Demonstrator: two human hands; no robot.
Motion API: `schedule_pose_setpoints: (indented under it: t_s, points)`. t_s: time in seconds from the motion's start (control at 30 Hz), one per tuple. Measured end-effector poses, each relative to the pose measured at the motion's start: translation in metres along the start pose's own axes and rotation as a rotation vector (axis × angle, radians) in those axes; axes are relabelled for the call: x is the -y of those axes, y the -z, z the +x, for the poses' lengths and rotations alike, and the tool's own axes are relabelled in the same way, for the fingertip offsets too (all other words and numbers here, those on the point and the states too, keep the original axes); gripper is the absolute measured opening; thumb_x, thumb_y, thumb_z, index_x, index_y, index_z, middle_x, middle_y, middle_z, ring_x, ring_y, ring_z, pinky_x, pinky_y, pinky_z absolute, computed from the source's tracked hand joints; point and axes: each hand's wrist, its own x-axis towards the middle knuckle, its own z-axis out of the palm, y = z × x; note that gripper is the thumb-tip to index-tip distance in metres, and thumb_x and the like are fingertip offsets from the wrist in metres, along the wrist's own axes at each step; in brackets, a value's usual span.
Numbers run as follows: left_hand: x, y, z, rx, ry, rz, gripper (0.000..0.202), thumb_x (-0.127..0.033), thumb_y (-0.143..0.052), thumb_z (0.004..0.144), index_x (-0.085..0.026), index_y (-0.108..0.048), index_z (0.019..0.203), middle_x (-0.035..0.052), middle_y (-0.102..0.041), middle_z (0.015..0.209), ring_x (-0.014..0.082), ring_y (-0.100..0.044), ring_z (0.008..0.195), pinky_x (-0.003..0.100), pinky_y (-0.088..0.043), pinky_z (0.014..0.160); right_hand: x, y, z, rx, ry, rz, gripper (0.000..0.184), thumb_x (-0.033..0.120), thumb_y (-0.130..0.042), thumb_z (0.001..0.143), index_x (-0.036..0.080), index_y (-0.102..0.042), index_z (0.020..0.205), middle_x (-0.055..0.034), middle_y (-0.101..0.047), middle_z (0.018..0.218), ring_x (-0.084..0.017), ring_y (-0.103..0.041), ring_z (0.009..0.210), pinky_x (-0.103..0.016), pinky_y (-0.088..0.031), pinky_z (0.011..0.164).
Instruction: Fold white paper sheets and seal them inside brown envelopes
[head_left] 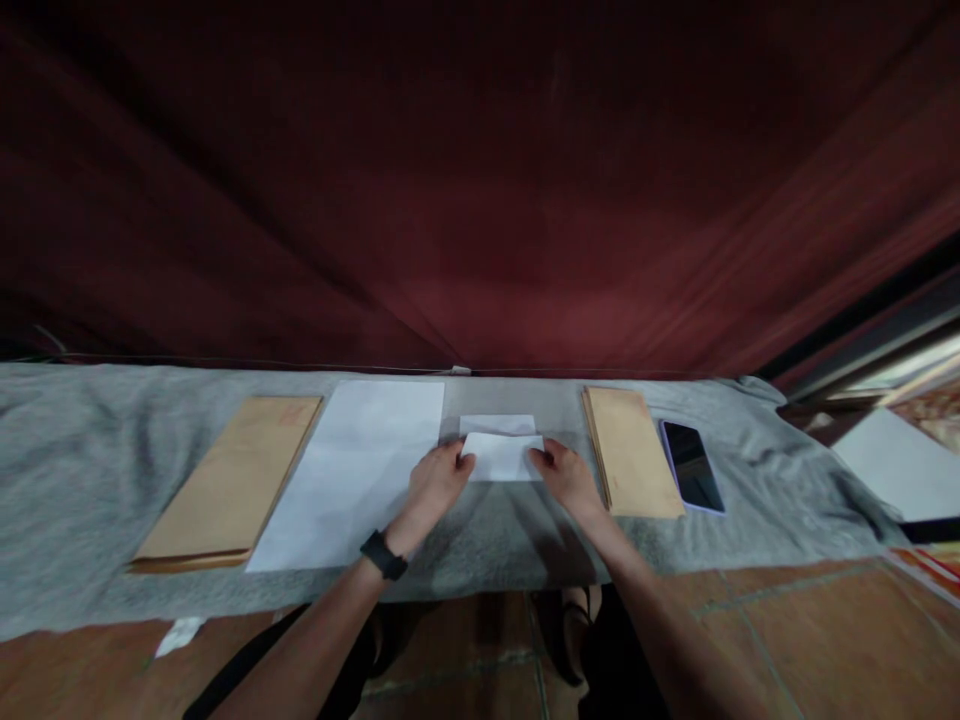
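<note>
Between my two hands is a white sheet of paper (504, 458), folded so that one panel stands toward me and another strip shows behind it. My left hand (439, 478), with a black band on its wrist, pinches the left edge of the sheet, thumb in front. At the right edge, my right hand (566, 474) grips the paper the same way. Left of my hands lie large white sheets (360, 470) on the grey cloth. Just right of my right hand rests a stack of small brown envelopes (637, 450).
A stack of larger brown envelopes (232, 475) lies at the left. A phone in a purple case (691, 468) is beside the small envelopes. Grey cloth (780, 470) covers the table; a dark red curtain (480, 200) hangs behind it. A white scrap (180, 635) lies on the tiled floor.
</note>
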Motion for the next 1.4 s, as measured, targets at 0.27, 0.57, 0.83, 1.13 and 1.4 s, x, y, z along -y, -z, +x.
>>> schedule_pose_setpoints:
  t_s: [0.27, 0.57, 0.83, 1.13, 1.4]
  points:
    - [-0.005, -0.003, 0.006, 0.021, 0.08, 0.112, 0.028, -0.033, -0.043, 0.097, -0.022, -0.067, 0.104, 0.0114, -0.075, 0.104, 0.0267, -0.07, 0.101, 0.034, -0.051, 0.083, 0.016, -0.002, 0.006, -0.015, -0.091, -0.16, 0.035, 0.044, -0.044, 0.102, 0.021, -0.069, 0.111, -0.0099, -0.077, 0.099, -0.022, -0.073, 0.094, -0.027, -0.048, 0.074]
    - [-0.005, 0.0, 0.021, 0.013, 0.156, 0.113, 0.03, -0.042, -0.043, 0.097, -0.023, -0.067, 0.103, 0.0109, -0.075, 0.103, 0.0256, -0.071, 0.1, 0.033, -0.051, 0.081, 0.02, -0.008, 0.014, -0.107, -0.105, -0.197, 0.036, 0.044, -0.046, 0.102, 0.016, -0.064, 0.117, -0.0133, -0.076, 0.101, -0.025, -0.073, 0.094, -0.031, -0.051, 0.076]
    - [-0.004, -0.002, 0.027, -0.015, 0.168, 0.101, 0.033, -0.044, -0.044, 0.097, -0.022, -0.068, 0.105, 0.0111, -0.075, 0.104, 0.0244, -0.07, 0.101, 0.032, -0.051, 0.083, 0.024, -0.01, 0.023, -0.143, -0.131, -0.211, 0.036, 0.046, -0.047, 0.102, 0.016, -0.062, 0.114, -0.0148, -0.076, 0.099, -0.024, -0.073, 0.093, -0.03, -0.05, 0.078]
    - [-0.007, -0.002, 0.028, -0.034, 0.188, 0.118, 0.033, -0.041, -0.043, 0.099, -0.022, -0.068, 0.108, 0.0117, -0.075, 0.106, 0.0245, -0.07, 0.102, 0.033, -0.051, 0.083, 0.023, -0.012, 0.026, -0.164, -0.147, -0.232, 0.038, 0.048, -0.047, 0.101, 0.015, -0.062, 0.113, -0.0146, -0.076, 0.098, -0.027, -0.074, 0.094, -0.033, -0.051, 0.077]
    - [-0.011, -0.003, 0.027, -0.068, 0.173, 0.162, 0.036, -0.038, -0.038, 0.102, -0.019, -0.066, 0.114, 0.0142, -0.075, 0.104, 0.0264, -0.071, 0.102, 0.035, -0.052, 0.084, 0.024, -0.013, 0.027, -0.183, -0.148, -0.253, 0.041, 0.05, -0.044, 0.102, 0.014, -0.061, 0.114, -0.0156, -0.076, 0.097, -0.027, -0.074, 0.093, -0.032, -0.051, 0.076]
